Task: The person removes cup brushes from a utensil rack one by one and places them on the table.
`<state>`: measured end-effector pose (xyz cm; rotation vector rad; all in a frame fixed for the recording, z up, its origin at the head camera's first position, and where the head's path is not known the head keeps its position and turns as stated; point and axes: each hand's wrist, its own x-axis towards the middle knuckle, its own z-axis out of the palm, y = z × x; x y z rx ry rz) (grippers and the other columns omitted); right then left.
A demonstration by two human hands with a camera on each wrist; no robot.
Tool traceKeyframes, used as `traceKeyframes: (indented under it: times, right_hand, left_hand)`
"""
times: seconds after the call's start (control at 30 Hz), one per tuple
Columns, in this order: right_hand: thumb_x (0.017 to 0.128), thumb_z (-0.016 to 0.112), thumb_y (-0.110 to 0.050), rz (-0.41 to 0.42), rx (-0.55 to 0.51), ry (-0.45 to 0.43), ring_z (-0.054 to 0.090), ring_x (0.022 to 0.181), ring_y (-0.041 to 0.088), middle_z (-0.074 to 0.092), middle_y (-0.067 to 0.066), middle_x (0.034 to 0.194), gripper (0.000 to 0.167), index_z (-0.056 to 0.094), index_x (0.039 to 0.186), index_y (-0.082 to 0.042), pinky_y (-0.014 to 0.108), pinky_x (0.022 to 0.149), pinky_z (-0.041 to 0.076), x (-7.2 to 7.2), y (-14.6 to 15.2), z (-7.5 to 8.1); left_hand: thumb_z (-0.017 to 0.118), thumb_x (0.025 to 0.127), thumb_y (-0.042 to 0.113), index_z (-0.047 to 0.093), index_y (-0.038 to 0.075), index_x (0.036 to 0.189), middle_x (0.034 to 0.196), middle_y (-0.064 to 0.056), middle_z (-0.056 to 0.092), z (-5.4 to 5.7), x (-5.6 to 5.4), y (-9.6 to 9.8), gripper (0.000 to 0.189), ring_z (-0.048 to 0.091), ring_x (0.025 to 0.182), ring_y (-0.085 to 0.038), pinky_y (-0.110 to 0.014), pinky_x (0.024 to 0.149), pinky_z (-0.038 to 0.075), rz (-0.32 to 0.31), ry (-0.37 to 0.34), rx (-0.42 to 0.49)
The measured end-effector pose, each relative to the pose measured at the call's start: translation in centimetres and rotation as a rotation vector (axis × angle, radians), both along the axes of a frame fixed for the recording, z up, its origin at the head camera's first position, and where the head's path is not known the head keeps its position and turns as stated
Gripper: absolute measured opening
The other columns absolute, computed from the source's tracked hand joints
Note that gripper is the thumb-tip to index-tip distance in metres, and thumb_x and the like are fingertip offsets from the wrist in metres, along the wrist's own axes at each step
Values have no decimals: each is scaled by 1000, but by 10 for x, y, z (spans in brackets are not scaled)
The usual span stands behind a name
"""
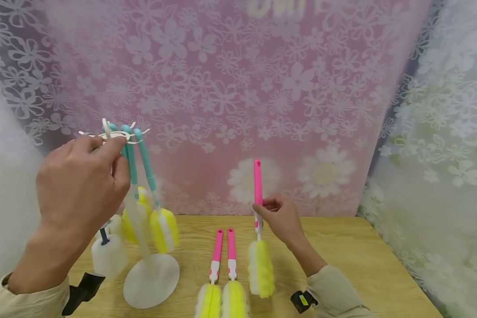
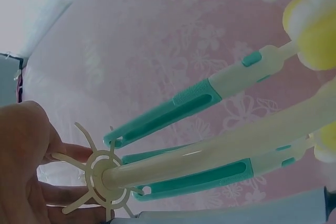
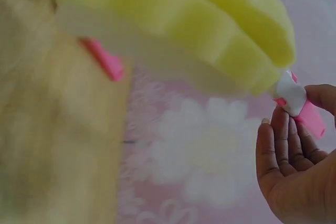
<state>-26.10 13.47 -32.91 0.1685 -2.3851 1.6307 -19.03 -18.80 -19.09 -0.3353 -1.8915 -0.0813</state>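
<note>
My left hand [image 1: 83, 181] grips the top of a white hanging stand [image 1: 153, 285], its fingers around the ring of hooks [image 2: 97, 174]. From the hooks hang several sponge brushes with teal handles [image 1: 144, 159] and yellow-and-white heads [image 1: 164, 232]. My right hand [image 1: 284, 221] pinches a pink-handled sponge brush [image 1: 258, 183] between thumb and fingers. It is held upright, handle up and yellow-and-white sponge [image 3: 173, 24] down, right of the stand. Two more pink-handled brushes [image 1: 217, 245] lie side by side on the table between the hands.
A white sponge head on a dark stem [image 1: 109, 256] hangs at the stand's left side, partly behind my left wrist. The wooden table [image 1: 342, 265] ends at a pink flowered backdrop [image 1: 222, 88]. A pale flowered curtain [image 1: 453, 176] borders the right side.
</note>
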Motion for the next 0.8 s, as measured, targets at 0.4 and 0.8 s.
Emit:
traceKeyframes:
  times: [0.4,0.8]
  right_hand:
    - [84,72,-22,-26,86,-339,63,59,23,63,8,69,24,65,84,1,37,59,57,-9,17,-85]
    - [82,72,-22,53,93,-419,59,52,15,62,6,59,25,65,68,-2,32,54,54,-14,18,-121]
  left_hand:
    - [35,89,16,70,3,103,89,-26,65,1,1,-1,39,55,65,-45,-53,55,43,27,-4,-7]
    - [34,89,17,70,6,104,89,-24,65,0,0,2,41,55,65,-43,-52,54,43,34,-7,3]
